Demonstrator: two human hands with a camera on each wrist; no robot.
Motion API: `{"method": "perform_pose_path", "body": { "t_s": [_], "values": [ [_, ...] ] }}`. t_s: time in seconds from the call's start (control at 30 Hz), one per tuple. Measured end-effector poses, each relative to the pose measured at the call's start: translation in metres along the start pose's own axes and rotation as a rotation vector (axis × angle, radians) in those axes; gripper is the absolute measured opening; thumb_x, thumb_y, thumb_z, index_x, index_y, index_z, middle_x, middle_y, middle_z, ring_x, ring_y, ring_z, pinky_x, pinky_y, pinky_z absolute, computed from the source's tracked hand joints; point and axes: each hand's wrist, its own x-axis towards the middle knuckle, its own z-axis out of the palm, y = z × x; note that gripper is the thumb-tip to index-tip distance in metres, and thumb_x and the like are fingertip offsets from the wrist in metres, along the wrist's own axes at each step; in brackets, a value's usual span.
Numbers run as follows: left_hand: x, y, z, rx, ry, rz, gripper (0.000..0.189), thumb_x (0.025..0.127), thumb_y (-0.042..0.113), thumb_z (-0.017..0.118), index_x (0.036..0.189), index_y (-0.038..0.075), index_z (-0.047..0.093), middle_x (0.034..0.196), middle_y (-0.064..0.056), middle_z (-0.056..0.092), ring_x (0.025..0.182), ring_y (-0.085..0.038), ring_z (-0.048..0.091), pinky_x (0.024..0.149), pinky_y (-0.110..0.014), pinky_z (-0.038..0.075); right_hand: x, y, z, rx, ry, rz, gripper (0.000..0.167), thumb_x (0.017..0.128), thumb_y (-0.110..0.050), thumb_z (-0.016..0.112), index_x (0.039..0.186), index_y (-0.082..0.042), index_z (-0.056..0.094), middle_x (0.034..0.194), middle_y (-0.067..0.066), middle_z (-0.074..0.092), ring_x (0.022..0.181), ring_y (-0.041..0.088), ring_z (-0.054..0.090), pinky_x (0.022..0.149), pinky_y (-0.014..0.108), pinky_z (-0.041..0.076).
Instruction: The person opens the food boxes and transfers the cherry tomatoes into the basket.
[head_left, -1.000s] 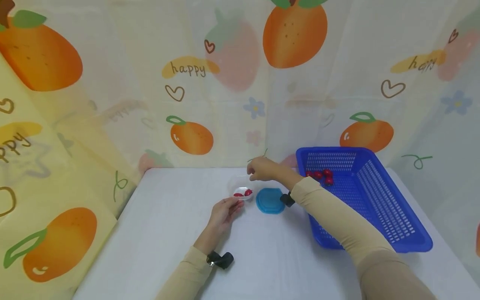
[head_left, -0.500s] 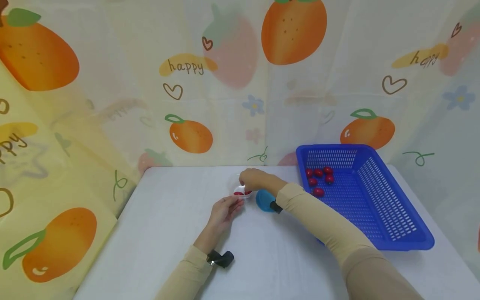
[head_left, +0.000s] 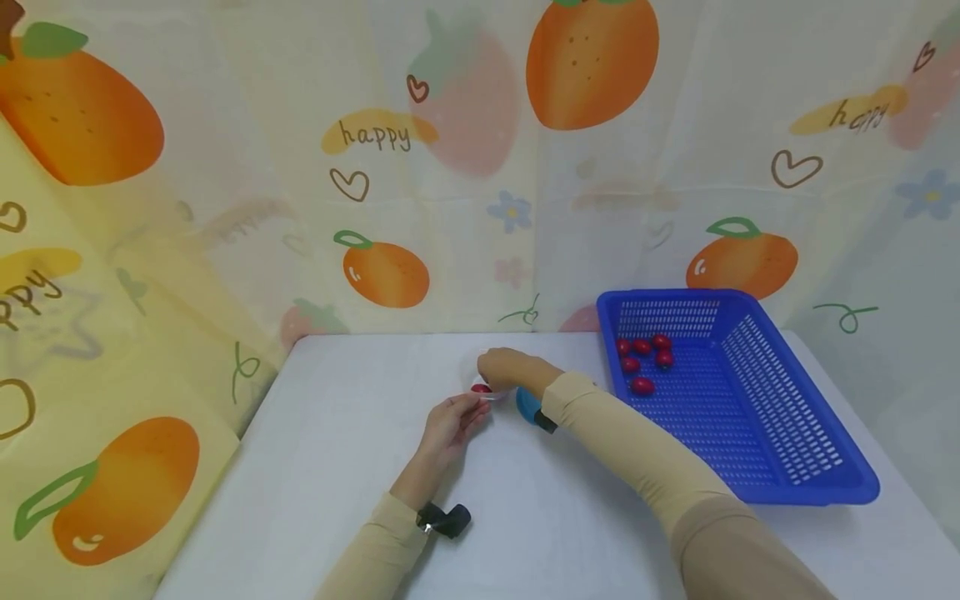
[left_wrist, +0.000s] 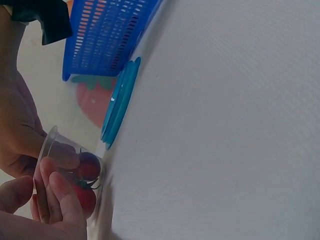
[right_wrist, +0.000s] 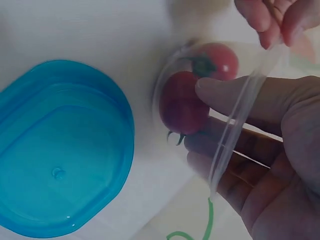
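Observation:
A small clear plastic cup (left_wrist: 49, 140) stands on the table with two red cherry tomatoes in it. My left hand (head_left: 446, 429) pinches the cup's rim between thumb and fingers. From above, my right hand (head_left: 516, 368) reaches inside the cup. In the right wrist view its thumb and fingers hold one cherry tomato (right_wrist: 182, 102) from two sides, near the cup's bottom. The other cherry tomato (right_wrist: 220, 60), with a green stem, lies against it. A translucent blue lid (right_wrist: 65, 150) lies on the table beside the cup, partly under my right wrist in the head view.
A blue plastic basket (head_left: 757, 400) with slotted walls stands on the right side of the table. Several cherry tomatoes (head_left: 642, 386) lie at its far left corner. Behind the white table (head_left: 322, 467) hangs a fruit-print cloth (head_left: 450, 250).
My right hand has moved left and down into the cup, where it now holds a tomato. My left hand stays at the rim. More of the basket's tomatoes have come into view.

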Motion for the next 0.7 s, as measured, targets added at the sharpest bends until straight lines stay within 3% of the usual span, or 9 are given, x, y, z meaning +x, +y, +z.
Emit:
{"method": "perform_pose_path", "body": {
  "t_s": [0.27, 0.7],
  "values": [
    [0.0005, 0.0001, 0.0013, -0.002, -0.001, -0.004, 0.019, 0.097, 0.011, 0.058, 0.112, -0.001, 0.055, 0.087, -0.002, 0.071, 0.082, -0.011, 0.071, 0.090, -0.028, 0.058, 0.0009, -0.0017, 0.0006, -0.032, -0.014, 0.030, 0.016, 0.095, -0.018, 0.062, 0.108, -0.009, 0.066, 0.098, 0.006, 0.068, 0.086, 0.019, 0.060, 0.093, 0.029, 0.054],
    [0.0014, -0.0005, 0.0003, 0.001, 0.010, -0.011, 0.021, 0.098, 0.012, 0.057, 0.114, -0.001, 0.055, 0.089, -0.002, 0.071, 0.085, -0.012, 0.071, 0.086, -0.026, 0.058, 0.0050, -0.0026, 0.0013, -0.070, -0.016, 0.009, 0.017, 0.096, -0.017, 0.060, 0.109, -0.008, 0.066, 0.104, 0.007, 0.069, 0.091, 0.020, 0.062, 0.096, 0.031, 0.053]
  ]
}}
